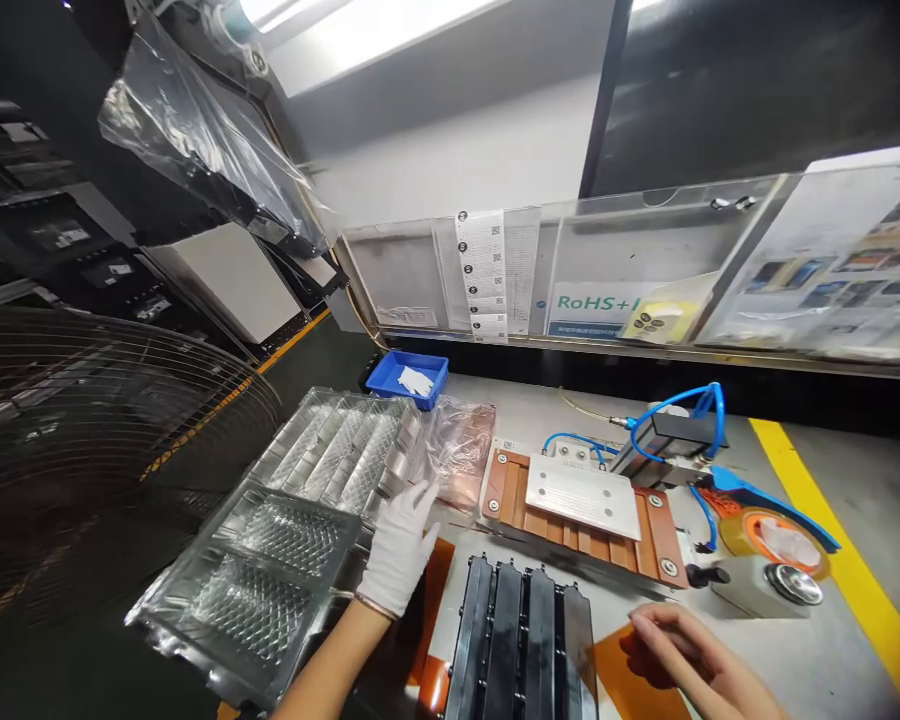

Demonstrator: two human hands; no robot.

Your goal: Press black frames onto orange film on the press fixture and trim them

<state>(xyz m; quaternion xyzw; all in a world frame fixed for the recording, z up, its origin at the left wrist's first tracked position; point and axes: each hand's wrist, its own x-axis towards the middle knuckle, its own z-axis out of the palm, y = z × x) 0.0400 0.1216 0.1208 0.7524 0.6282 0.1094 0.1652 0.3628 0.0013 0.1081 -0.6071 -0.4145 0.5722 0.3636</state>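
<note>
My left hand [399, 550], in a white glove, is open with its fingers apart. It hovers by the right side of the clear plastic blister trays [300, 530], close to a clear bag over copper-coloured sheets [461, 450]. My right hand [697, 655] is bare, thumb and forefinger closed at the upper edge of an amber film sheet [622, 675]; darker finger shapes show through the film. Between my hands stands a block of several long black bars [529, 640] in a row. Another amber strip [436, 600] lies left of them, partly hidden.
Behind the bars is a brown fixture [506, 485] with a metal plate [581, 497] and blue air hoses [709, 400]. At right are a tape roll [776, 540] and a metal-capped bottle [769, 588]. A blue bin [435, 385] holds a white glove. A fan guard [112, 420] stands left.
</note>
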